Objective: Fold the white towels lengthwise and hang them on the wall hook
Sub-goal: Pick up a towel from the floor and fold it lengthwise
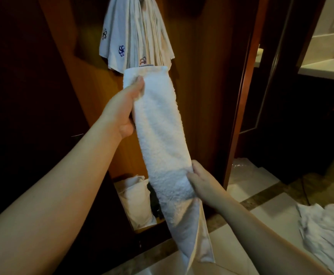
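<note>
Left hand point(125, 108) grips the towel point(160, 128) near its top edge, thumb on the front face, fingers curled behind. Right hand point(201, 182) pinches the same towel lower down at its right edge. The towel is held up in the air in front of the wood panel point(198, 76), folded into a long narrow strip, its top just below the bundle point(136, 34) of cloths already hanging above.

Risks, as judged:
- The lower tail below the right hand splays into two layers; the fold may open there if that pinch slackens.
- The bundle looks crowded. Pushing another towel up into it could knock a hung cloth loose.
- The strip is thick terry; draped unevenly, the heavier side may drag it off.
- The tail hangs low over the floor point(261, 215) and could drag on it.

Hard to make out:
- The hook itself is not visible; the bundle's top runs off the frame.
- Left fingers are behind the towel, so their hold is inferred from the thumb.
- White heap point(325, 227) on the floor at right is partly cut off; probably more towels, count unknown.
- Pale bag point(136, 201) low in a dark recess; contents unclear.
</note>
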Demonstrator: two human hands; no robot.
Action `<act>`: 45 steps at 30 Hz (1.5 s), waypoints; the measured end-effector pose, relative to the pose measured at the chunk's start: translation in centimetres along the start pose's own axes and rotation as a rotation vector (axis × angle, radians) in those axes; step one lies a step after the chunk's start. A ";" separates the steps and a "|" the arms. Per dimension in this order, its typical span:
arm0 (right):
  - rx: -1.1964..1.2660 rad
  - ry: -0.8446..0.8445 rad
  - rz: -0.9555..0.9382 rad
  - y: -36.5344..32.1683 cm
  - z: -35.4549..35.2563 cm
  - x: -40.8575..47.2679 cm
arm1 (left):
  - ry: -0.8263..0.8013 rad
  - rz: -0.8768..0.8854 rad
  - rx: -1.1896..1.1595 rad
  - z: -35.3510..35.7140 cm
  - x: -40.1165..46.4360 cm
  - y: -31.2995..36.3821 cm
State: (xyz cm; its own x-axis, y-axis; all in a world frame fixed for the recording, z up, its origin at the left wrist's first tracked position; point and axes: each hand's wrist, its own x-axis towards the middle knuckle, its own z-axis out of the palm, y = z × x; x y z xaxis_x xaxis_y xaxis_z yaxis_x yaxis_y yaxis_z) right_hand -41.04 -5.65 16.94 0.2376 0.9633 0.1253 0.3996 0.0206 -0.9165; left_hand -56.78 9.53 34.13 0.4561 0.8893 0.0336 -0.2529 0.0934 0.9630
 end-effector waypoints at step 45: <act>0.675 -0.091 0.067 -9.4 -6.9 5.1 | 0.209 0.177 0.337 -1.3 2.1 -11.1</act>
State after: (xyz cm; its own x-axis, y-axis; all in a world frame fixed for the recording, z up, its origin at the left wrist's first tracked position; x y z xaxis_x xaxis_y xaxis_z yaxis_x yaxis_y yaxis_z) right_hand -37.49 -2.76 28.84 0.1551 0.9864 0.0550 -0.2604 0.0945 -0.9609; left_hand -54.10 10.88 23.15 0.2393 0.9533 0.1843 -0.0027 -0.1892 0.9819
